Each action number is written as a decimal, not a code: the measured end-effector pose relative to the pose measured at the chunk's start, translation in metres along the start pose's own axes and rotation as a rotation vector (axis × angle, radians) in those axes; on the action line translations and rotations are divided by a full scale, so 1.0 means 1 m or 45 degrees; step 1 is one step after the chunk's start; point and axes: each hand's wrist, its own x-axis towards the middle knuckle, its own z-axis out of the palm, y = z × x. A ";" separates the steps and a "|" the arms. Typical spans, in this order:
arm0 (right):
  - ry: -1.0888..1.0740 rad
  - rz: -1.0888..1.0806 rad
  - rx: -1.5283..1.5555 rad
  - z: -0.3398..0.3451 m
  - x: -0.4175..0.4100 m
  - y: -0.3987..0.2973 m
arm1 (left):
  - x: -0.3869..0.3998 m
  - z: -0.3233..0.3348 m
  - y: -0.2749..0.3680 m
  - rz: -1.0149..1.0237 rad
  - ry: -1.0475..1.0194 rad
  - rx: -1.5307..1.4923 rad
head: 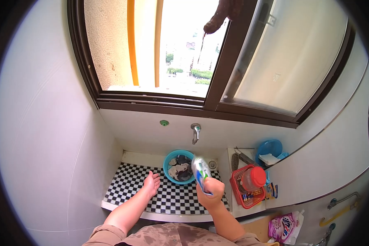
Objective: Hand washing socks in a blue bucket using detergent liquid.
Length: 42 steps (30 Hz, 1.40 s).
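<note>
My right hand (211,190) grips the lower end of a silvery, blue and green pouch (200,171), slightly blurred, held at the right side of a turquoise plastic basin (167,173). Dark and pale pieces of cloth (180,169) lie in the basin. To its left, my left hand (152,184) is held above the black-and-white tiles (172,201), palm partly up, fingers apart, holding nothing. A metal faucet (196,133) sticks out of the wall beyond the basin.
A drain (212,165) lies right of the basin. On the right ledge are a red plastic basket (249,203) with a red-lidded jar (252,180), a brush (235,161) and a blue basin (269,149). A purple pouch (284,227) stands lower right. The window frame (150,103) runs above.
</note>
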 end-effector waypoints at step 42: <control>-0.395 0.527 -0.269 0.032 -0.081 0.099 | -0.012 0.028 0.024 0.045 -0.224 0.049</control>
